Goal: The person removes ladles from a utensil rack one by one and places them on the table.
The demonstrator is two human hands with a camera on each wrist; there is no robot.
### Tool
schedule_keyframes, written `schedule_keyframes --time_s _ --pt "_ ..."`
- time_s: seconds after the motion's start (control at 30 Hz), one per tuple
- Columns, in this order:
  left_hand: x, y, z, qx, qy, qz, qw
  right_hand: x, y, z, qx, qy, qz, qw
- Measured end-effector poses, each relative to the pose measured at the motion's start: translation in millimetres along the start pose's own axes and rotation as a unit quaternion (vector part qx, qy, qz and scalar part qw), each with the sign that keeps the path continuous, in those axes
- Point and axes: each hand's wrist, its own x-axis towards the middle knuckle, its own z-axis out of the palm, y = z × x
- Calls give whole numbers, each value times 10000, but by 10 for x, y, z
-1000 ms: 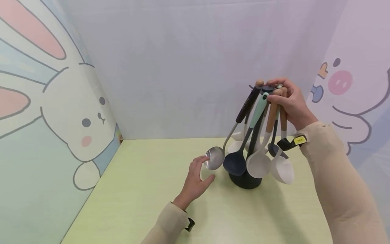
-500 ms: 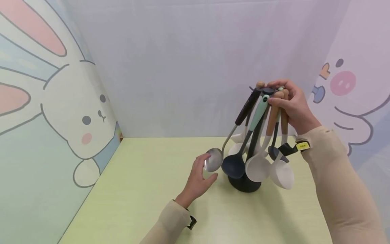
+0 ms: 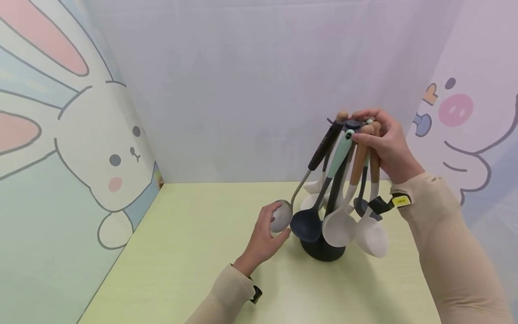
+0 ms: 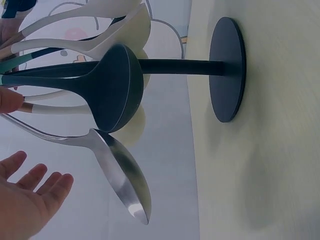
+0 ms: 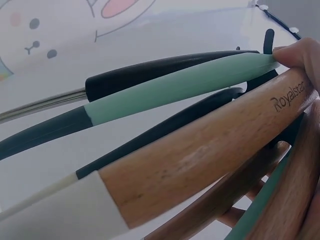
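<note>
A black utensil rack (image 3: 323, 249) with a round base carries several hanging utensils. They include a steel ladle (image 3: 282, 217) with a dark handle, a navy ladle (image 3: 308, 225) with a mint handle, and white ladles (image 3: 340, 227) with wooden handles. My right hand (image 3: 390, 144) grips the rack's top, its thumb over the handle ends; some fingers are hidden behind. My left hand (image 3: 265, 236) is beside the steel ladle's bowl, thumb and fingers spread. In the left wrist view a gap shows between its fingers (image 4: 60, 187) and the ladle. Whether the base touches the table is unclear.
The pale yellow-green table (image 3: 182, 252) extends left and in front of the rack. A light curtain (image 3: 243, 99) closes off the back. Printed side panels show a rabbit (image 3: 101, 157) at left and another cartoon animal (image 3: 457, 130) at right.
My right hand has brought the rack slightly toward me and to the left, utensils along with it. The steel ladle's bowl now sits deeper between my left thumb and fingers in the head view.
</note>
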Motion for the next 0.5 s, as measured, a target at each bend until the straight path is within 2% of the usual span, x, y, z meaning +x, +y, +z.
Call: schedule_keyframes --time_s 0.23,0.5 --pt "-6 26 14 -76 15 -86 9999 -56 -21 78 72 -224 -29 9997" --pt "7 105 0 106 186 -82 9997 -120 -50 192 217 -499 -83 9985"
